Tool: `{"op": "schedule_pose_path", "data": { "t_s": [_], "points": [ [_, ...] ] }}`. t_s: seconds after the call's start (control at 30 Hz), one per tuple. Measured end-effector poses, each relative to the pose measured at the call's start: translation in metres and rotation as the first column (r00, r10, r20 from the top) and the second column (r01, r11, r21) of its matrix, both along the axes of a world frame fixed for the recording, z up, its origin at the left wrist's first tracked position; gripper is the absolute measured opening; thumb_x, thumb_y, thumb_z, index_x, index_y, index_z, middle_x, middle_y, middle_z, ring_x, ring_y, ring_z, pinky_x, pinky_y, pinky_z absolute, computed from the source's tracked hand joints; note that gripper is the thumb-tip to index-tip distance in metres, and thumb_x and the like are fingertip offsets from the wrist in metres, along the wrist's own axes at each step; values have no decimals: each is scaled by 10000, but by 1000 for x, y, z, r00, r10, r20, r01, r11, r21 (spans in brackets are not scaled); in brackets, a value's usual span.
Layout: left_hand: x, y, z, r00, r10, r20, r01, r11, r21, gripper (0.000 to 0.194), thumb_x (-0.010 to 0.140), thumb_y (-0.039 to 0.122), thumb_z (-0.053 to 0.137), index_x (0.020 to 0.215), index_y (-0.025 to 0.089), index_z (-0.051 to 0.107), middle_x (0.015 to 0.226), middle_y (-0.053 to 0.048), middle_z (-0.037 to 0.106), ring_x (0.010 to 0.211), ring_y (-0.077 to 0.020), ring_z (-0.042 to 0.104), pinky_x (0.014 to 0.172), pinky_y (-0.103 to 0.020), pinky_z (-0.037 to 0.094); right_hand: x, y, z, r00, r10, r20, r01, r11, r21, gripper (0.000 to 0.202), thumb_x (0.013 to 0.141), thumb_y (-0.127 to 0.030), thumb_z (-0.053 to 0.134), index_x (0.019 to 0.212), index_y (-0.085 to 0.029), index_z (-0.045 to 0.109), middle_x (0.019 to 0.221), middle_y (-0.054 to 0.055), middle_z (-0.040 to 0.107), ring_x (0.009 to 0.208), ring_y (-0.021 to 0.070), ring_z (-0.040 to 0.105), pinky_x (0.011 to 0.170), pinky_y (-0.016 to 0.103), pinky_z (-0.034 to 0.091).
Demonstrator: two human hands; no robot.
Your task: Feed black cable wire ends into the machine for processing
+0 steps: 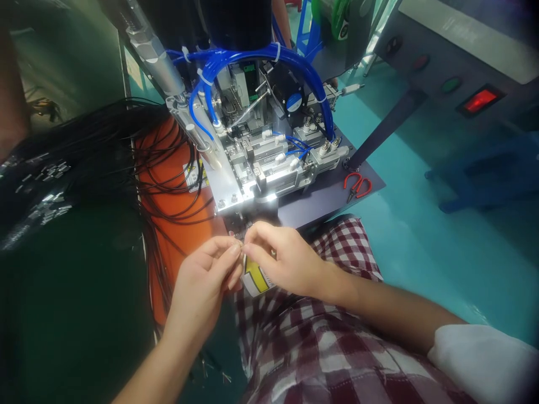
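Note:
My left hand (206, 269) and my right hand (282, 258) meet just in front of the machine (269, 163), fingertips nearly touching. Both are closed in a pinch, and whatever sits between the fingertips is too small to make out. Behind and below my right hand's fingers shows a yellow and white label (256, 279). The machine's metal front plate lies just beyond my fingers. Left of it, black cables (164, 185) run over an orange surface (185, 224), with my left hand near their lower part.
Red-handled cutters (357, 186) lie on the machine's base plate at the right. A control box (446, 67) with a lit red switch hangs at the upper right. Blue hoses (252, 55) arch over the machine. Part of another person's arm (12, 106) shows at the far left.

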State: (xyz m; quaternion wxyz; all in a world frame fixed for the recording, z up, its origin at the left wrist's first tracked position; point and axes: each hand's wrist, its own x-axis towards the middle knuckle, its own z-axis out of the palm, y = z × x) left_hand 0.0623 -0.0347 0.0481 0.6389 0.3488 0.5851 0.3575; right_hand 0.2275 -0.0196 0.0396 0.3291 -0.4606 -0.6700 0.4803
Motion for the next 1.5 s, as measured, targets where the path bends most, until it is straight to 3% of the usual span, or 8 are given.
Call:
{"op": "schedule_pose_path", "data": {
  "t_s": [0.1, 0.27, 0.4, 0.67, 0.83, 0.93, 1.13, 1.5],
  "points": [
    [-1, -3, -2, 1000, -8, -20, 9, 1000, 18, 258, 822, 422, 712, 806, 181, 622, 462, 71, 423, 470, -71, 365, 488, -190, 343, -3, -1, -1, 998, -11, 68, 0, 987, 162, 174, 945, -199, 466, 773, -198, 488, 707, -9, 550, 632, 120, 472, 640, 261, 368],
    [-2, -10, -6, 995, 38, -96, -35, 999, 42, 291, 787, 436, 760, 929, 203, 658, 534, 69, 451, 508, -72, 388, 485, -183, 341, -5, 2, -6, 991, -50, -124, 21, 975, -222, 208, 951, -267, 498, 754, -200, 487, 645, -35, 567, 564, 101, 510, 556, 221, 383],
    [0, -7, -4, 994, 71, -85, -71, 997, 4, 300, 728, 429, 800, 848, 193, 659, 510, 74, 419, 488, -72, 373, 473, -189, 358, 0, 3, -6, 977, -2, -213, -63, 952, -299, 235, 971, -296, 493, 761, -193, 511, 640, -44, 581, 517, 83, 492, 531, 208, 390],
    [2, -1, 3, 995, 53, -84, -59, 996, -67, 284, 690, 412, 786, 757, 157, 678, 465, 79, 371, 464, -60, 322, 472, -190, 369, 6, 14, 6, 976, 85, 201, -104, 991, 88, 184, 982, -301, 490, 832, -201, 525, 752, -9, 610, 645, 121, 497, 628, 249, 340],
    [2, -1, 3, 992, 61, -110, -71, 994, -87, 294, 674, 429, 788, 755, 172, 668, 466, 79, 373, 467, -74, 345, 494, -227, 427, 2, 17, 2, 978, 103, 181, -143, 964, 223, 163, 953, -227, 495, 792, -203, 497, 696, -18, 567, 595, 115, 448, 597, 249, 313],
    [3, 0, 3, 992, 75, -101, -83, 993, -86, 304, 672, 440, 792, 743, 183, 648, 474, 77, 377, 471, -74, 336, 484, -219, 419, 0, 13, -6, 995, 56, 83, -73, 974, 215, 175, 948, -218, 488, 774, -202, 494, 705, -16, 575, 619, 117, 478, 622, 250, 341],
    [3, 0, 1, 994, 68, -91, -77, 992, -103, 292, 704, 434, 776, 726, 186, 625, 482, 68, 393, 481, -74, 337, 484, -201, 397, 4, 9, -11, 993, 62, -98, -78, 983, -166, 310, 1024, -336, 374, 795, -193, 526, 712, -18, 630, 559, 96, 517, 598, 236, 386],
    [3, 1, 0, 994, 81, -75, -87, 993, -85, 298, 680, 425, 792, 752, 177, 643, 480, 70, 388, 475, -78, 343, 467, -201, 394, 6, 11, -8, 994, 104, 43, -108, 988, 113, 130, 941, -202, 512, 812, -199, 529, 728, -25, 570, 642, 114, 493, 626, 241, 357]
  ]
}}
